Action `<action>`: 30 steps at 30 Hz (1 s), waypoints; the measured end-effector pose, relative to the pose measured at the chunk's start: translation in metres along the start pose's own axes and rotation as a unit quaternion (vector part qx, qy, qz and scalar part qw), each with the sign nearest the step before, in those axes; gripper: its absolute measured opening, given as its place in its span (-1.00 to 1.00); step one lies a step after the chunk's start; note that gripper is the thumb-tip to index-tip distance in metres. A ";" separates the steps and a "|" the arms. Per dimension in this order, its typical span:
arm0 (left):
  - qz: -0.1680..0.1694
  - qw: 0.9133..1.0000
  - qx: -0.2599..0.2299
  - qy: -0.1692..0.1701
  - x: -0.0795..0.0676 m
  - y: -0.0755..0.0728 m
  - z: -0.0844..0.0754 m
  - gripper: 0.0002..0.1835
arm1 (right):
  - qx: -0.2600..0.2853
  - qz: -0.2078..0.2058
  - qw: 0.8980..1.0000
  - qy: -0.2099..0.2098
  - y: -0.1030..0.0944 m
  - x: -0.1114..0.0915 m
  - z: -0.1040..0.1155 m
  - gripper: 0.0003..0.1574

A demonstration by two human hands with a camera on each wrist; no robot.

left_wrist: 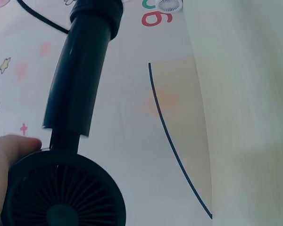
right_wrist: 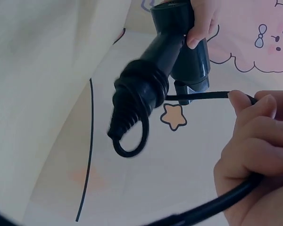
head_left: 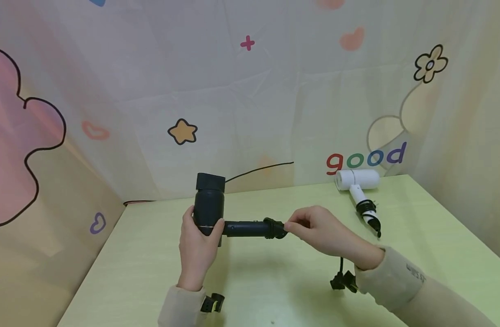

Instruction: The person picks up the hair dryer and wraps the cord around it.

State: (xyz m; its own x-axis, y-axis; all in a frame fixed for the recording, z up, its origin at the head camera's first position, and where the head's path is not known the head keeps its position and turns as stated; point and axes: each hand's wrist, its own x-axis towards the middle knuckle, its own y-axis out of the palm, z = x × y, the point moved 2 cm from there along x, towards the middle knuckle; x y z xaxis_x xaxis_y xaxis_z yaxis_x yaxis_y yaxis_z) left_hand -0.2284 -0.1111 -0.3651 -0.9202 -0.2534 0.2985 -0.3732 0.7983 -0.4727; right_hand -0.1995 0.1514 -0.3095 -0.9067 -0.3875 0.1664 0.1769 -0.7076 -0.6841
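Observation:
A black hair dryer [head_left: 209, 204] is held up above the table, its handle [head_left: 246, 229] pointing right. My left hand [head_left: 196, 254] grips its barrel, thumb on the near side. In the left wrist view the round slotted grille [left_wrist: 63, 207] faces the camera. Black cord is wound round the handle's end, with a small loop [right_wrist: 131, 153] hanging at its tip. Beside that end, my right hand [head_left: 327, 231] pinches a stretch of the cord [right_wrist: 203, 95] pulled straight out from the coil. More cord passes through the curled fingers, and a black plug [head_left: 337, 281] hangs below this hand.
A white hair dryer [head_left: 362, 179] lies at the table's back right, black cord wrapped round its handle. The pale green table [head_left: 131, 272] meets a patterned cloth backdrop [head_left: 233, 113] behind. A small black device [head_left: 212, 303] sits at the left sleeve.

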 end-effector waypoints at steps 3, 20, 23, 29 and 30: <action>-0.015 1.000 -0.016 -0.010 0.001 -0.001 0.001 -0.17 | 0.001 0.003 1.000 -0.011 0.002 -0.003 0.002 -0.80; -0.057 0.994 -0.086 -0.021 0.004 -0.006 -0.005 -0.10 | 0.045 0.014 0.998 -0.037 0.019 -0.015 0.007 -0.84; -0.057 0.994 -0.092 -0.022 0.004 -0.008 -0.005 -0.13 | 0.048 0.020 0.998 -0.034 0.021 -0.015 0.007 -0.83; -0.054 0.992 -0.108 -0.031 0.004 -0.011 -0.008 -0.17 | 0.052 0.035 0.997 -0.036 0.025 -0.016 0.005 -0.82; -0.052 0.992 -0.112 -0.034 0.004 -0.011 -0.009 -0.17 | 0.052 0.037 0.997 -0.037 0.026 -0.016 0.004 -0.81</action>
State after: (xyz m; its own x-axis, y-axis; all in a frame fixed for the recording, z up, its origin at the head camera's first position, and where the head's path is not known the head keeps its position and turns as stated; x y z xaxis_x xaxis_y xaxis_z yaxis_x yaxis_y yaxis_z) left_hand -0.2270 -0.1165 -0.3512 -0.8868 -0.3714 0.2751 -0.4382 0.8650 -0.2446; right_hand -0.1790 0.1366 -0.3272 -0.8597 -0.4803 0.1738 0.2836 -0.7318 -0.6197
